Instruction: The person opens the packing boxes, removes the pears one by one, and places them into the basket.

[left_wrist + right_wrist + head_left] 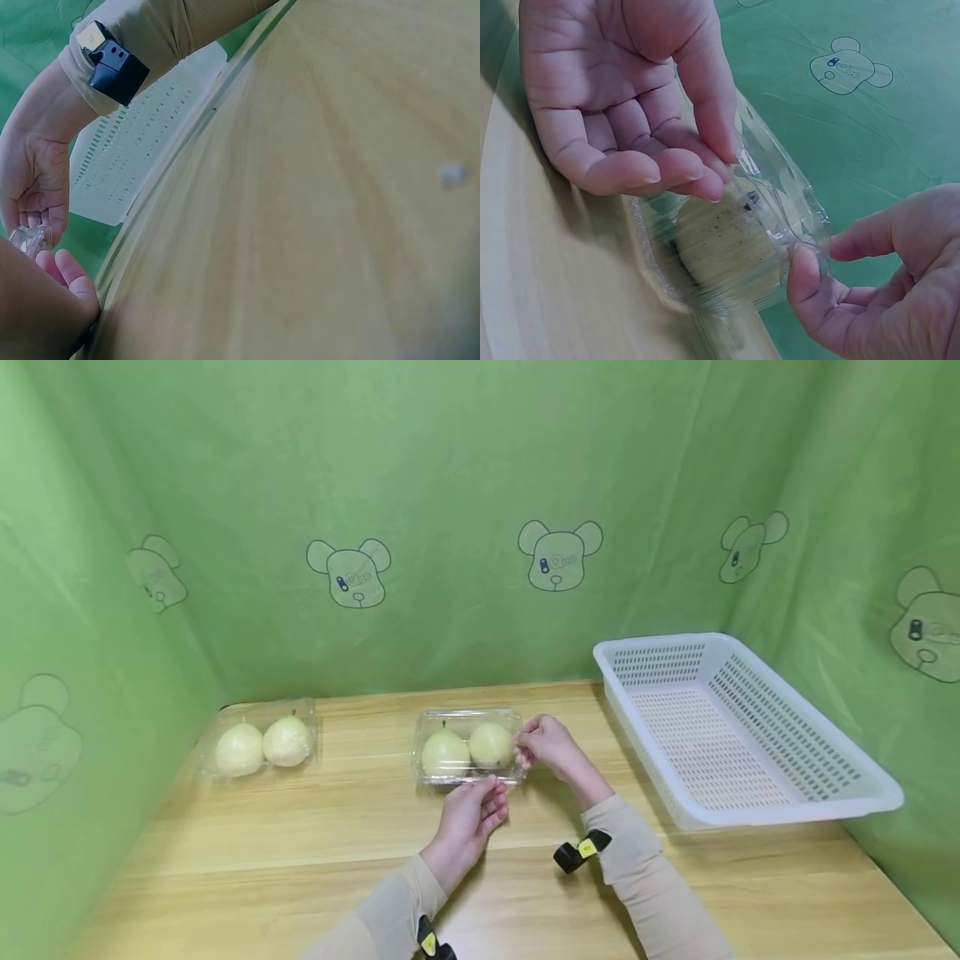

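With a narrow grip, your left hand [467,818] and right hand [552,747] pinch the pear box [435,778] rim, seemingly working its closure; next likely needs even fingertip pressure.

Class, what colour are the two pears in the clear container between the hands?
Both pears are pale yellow, which shows best in the head view.

The held box [467,717] looks glossy plastic, the basket [708,747] smooth plastic, the tabletop [360,827] wood.

Fuzzy bit [452,174], covered box [467,731]
Left wrist view, right: too blurry to name. Head view's middle: right hand [551,747] hides some box.
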`<state>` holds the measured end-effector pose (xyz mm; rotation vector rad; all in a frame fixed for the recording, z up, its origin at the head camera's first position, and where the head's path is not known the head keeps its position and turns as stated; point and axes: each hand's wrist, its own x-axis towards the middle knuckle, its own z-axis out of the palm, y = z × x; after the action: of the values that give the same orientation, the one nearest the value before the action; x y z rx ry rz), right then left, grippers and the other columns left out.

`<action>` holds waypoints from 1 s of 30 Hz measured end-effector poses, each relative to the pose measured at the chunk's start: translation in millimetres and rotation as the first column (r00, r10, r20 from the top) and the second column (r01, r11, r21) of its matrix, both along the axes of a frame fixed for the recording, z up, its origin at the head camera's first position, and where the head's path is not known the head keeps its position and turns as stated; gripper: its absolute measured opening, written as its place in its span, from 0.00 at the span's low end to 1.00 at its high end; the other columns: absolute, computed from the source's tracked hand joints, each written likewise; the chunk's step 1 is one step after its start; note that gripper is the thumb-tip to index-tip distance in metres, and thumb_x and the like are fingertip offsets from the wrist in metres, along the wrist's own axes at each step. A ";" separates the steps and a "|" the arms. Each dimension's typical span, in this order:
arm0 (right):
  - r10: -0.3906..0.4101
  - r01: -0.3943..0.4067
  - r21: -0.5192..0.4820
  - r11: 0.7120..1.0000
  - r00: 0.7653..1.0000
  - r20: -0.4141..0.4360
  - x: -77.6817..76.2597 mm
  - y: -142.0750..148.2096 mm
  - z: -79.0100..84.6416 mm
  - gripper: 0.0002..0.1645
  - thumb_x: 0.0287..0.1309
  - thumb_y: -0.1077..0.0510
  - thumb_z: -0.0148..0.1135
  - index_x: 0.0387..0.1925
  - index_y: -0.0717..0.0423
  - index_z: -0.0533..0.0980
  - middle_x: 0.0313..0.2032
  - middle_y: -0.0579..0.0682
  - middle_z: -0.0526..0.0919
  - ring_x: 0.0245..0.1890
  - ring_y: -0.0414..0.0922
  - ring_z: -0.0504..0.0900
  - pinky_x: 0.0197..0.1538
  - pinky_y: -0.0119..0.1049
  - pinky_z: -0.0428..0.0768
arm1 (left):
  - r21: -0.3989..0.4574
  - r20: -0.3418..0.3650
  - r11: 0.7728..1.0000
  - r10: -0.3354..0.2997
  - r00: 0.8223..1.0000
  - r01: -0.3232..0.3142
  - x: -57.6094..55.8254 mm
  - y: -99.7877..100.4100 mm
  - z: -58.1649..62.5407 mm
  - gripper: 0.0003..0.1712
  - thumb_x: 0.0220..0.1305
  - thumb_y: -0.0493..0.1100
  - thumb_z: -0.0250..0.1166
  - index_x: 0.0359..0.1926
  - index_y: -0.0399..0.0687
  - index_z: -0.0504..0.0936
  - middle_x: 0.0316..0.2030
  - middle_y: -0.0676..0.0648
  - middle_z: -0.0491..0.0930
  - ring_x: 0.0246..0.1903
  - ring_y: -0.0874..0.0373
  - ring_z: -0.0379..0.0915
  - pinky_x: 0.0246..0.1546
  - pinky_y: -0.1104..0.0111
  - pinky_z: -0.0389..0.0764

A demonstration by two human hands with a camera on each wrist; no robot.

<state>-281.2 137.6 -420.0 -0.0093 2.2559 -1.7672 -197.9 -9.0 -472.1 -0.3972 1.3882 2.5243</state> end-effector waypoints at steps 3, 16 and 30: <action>0.002 -0.003 0.006 1.000 1.000 0.012 0.9 0.2 0.6 0.13 0.64 0.69 0.49 0.48 0.73 0.63 0.21 0.49 0.75 0.18 0.38 0.74 0.22 0.26 0.78 | 0.001 0.004 1.000 0.000 1.000 0.000 -0.2 0.5 -0.6 0.07 0.66 0.41 0.60 0.40 0.41 0.77 0.28 0.53 0.82 0.27 0.65 0.76 0.34 0.73 0.81; 0.009 -0.009 -0.006 1.000 0.999 0.036 2.7 1.0 0.3 0.10 0.65 0.69 0.47 0.45 0.73 0.63 0.21 0.51 0.76 0.17 0.38 0.74 0.22 0.27 0.80 | -0.005 0.000 1.000 0.001 1.000 -0.001 1.4 1.5 -0.7 0.08 0.67 0.40 0.59 0.41 0.39 0.76 0.28 0.53 0.81 0.27 0.65 0.76 0.33 0.72 0.81; -0.008 0.019 -0.105 0.994 0.995 0.101 0.9 1.6 0.4 0.20 0.68 0.64 0.45 0.56 0.73 0.58 0.22 0.53 0.76 0.15 0.42 0.77 0.25 0.34 0.85 | 0.022 0.016 0.999 -0.038 0.999 0.038 0.9 4.9 -0.1 0.04 0.66 0.39 0.60 0.36 0.44 0.80 0.26 0.54 0.82 0.26 0.66 0.76 0.32 0.73 0.81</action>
<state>-280.3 139.2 -419.5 0.0725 2.0957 -1.8495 -197.0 -4.0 -472.2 -0.3826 1.3487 2.4976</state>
